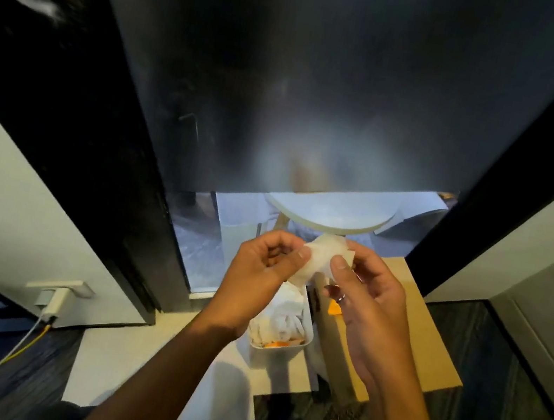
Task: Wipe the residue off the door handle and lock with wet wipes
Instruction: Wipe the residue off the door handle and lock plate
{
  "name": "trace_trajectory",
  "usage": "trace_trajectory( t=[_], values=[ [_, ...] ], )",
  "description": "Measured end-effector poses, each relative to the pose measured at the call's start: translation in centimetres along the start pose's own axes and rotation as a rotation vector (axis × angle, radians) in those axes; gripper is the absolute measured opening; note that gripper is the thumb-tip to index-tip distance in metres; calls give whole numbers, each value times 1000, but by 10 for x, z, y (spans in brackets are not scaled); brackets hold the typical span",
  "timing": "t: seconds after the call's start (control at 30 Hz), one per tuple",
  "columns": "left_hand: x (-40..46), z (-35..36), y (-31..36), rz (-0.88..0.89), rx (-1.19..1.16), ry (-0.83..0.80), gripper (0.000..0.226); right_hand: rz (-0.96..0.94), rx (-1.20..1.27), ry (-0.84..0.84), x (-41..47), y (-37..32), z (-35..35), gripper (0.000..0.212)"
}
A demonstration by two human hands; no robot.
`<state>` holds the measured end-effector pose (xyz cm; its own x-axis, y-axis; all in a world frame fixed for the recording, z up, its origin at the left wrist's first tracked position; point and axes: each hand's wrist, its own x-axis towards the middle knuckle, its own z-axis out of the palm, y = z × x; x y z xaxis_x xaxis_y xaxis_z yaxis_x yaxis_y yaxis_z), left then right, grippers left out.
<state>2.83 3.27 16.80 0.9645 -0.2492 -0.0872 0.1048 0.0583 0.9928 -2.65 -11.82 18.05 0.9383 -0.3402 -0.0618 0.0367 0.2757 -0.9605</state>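
Observation:
Both hands hold one white wet wipe [322, 256] in front of the frosted glass door [308, 85]. My left hand [262, 274] pinches its left side with thumb and fingers. My right hand [367, 299] pinches its right side; a ring sits on one finger. A faint, blurred handle shape [192, 126] shows on the glass at the left. The lock is not visible.
Below the hands stands a white bin [284, 329] with crumpled wipes and something orange, beside a cardboard box [408, 336] on white sheets. A wall socket with white and yellow cables [56, 300] is at the left. Black door frames flank the glass.

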Motion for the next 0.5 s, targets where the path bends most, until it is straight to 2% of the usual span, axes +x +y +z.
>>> trace_trajectory(
  t=[0.2,0.37,0.43,0.5],
  values=[
    [-41,-29,79,135,16,44,9,-139,-216,-181,-38,-65,34,34],
    [-81,-49,143,315,64,140,8,-264,-208,-110,-65,-122,65,39],
    [-97,-53,162,311,30,144,6,-286,-201,-93,-75,-138,79,38],
    [-114,-53,180,229,-88,70,23,-314,-200,-109,-85,-152,93,39]
  ],
)
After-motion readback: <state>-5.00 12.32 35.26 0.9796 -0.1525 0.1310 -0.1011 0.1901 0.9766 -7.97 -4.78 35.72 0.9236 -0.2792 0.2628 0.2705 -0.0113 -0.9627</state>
